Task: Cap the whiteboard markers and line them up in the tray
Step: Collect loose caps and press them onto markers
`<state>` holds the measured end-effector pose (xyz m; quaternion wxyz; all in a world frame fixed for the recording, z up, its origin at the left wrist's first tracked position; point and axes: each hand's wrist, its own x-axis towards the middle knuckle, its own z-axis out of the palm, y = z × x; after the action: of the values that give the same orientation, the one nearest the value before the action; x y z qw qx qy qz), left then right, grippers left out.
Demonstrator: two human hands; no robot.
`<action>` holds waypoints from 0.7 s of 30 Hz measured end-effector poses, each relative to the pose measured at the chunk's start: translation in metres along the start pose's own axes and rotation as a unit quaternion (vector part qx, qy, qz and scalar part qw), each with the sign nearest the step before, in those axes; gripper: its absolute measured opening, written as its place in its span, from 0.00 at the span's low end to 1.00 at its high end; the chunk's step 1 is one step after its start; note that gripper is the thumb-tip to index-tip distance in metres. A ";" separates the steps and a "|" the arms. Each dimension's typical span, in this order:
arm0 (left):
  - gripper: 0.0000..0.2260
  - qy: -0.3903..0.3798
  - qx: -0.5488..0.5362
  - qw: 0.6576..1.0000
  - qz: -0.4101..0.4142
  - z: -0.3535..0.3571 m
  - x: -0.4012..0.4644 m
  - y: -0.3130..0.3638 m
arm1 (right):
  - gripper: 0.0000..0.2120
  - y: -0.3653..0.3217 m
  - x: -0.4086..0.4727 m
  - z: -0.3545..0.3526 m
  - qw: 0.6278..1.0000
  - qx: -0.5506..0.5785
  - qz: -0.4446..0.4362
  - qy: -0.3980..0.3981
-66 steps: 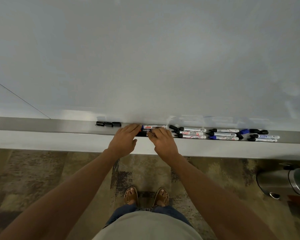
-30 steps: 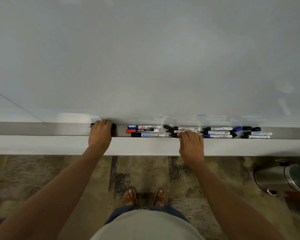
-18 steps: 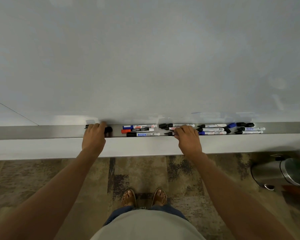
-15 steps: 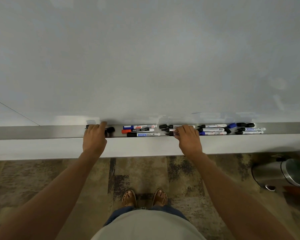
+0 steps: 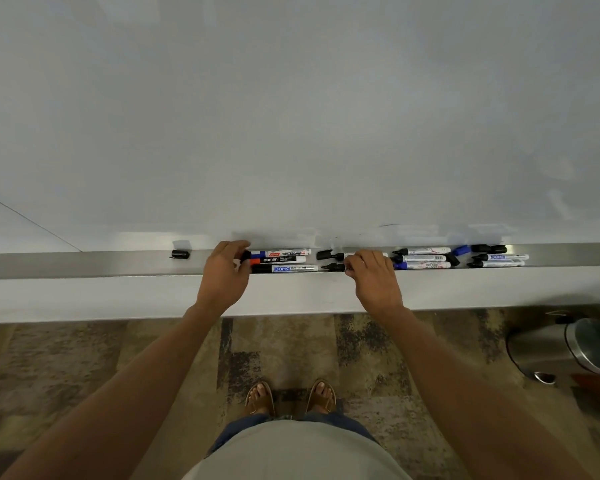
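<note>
A loose black cap (image 5: 180, 254) lies at the tray's (image 5: 84, 265) left. The left hand (image 5: 224, 275) pinches a small black cap beside three aligned markers (image 5: 281, 261). The right hand (image 5: 374, 278) grasps an uncapped marker (image 5: 333, 267); more markers (image 5: 426, 259) lie right.

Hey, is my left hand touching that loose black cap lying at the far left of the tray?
Apart. The head view shows bare tray between the black cap and the left hand.

Mottled carpet (image 5: 84, 368), perhaps steel bin (image 5: 548, 348)
</note>
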<state>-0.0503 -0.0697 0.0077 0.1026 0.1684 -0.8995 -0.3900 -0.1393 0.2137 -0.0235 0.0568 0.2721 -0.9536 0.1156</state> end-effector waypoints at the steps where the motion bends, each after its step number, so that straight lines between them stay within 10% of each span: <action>1: 0.13 -0.001 -0.026 1.000 -0.004 0.003 -0.001 0.004 | 0.06 -0.002 -0.002 0.000 1.000 0.008 0.002 0.006; 21: 0.07 -0.070 -0.438 0.882 -0.158 0.053 -0.006 0.059 | 0.12 -0.041 -0.008 -0.025 0.993 0.120 0.010 0.017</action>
<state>-0.0752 0.0058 0.0153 0.0397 0.2182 -0.6037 -0.7658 -0.1101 0.1904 0.0076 0.0389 0.2652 -0.9345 0.2344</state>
